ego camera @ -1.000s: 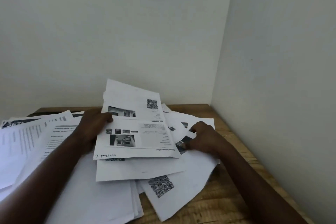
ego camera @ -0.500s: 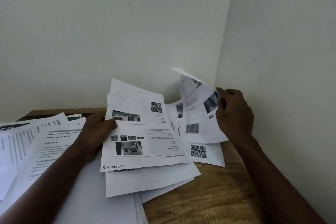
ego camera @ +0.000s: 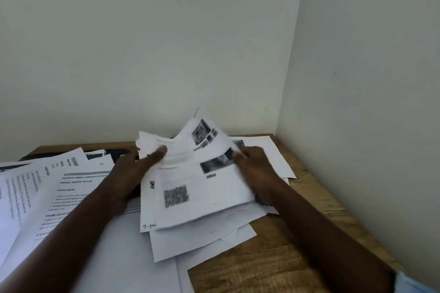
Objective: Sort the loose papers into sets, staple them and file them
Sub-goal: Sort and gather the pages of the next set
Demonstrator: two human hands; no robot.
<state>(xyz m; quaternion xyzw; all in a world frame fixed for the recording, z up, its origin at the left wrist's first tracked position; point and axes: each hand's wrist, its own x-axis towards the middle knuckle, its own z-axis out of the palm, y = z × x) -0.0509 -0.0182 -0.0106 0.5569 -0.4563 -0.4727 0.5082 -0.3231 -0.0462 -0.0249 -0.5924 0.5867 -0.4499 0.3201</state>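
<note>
Both sheaf edges, seemingly: left hand, right hand.

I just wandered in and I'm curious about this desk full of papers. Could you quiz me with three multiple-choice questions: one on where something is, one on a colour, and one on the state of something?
1. Where does the QR-code sheet lie?
A. On top of the middle pile
B. On the floor
C. Taped to the wall

2. What colour is the table?
A. Glossy black
B. Brown wood
C. Bright blue

3. How are the photo-printed sheets at the pile's far end?
A. Lying flat
B. Lifted and curling upward
C. Rolled into a tight tube

Answers:
1 A: it rests uppermost on the stacked sheets.
2 B: grained brown boards show at the front right.
3 B: their far edges stand up against the wall behind.
</note>
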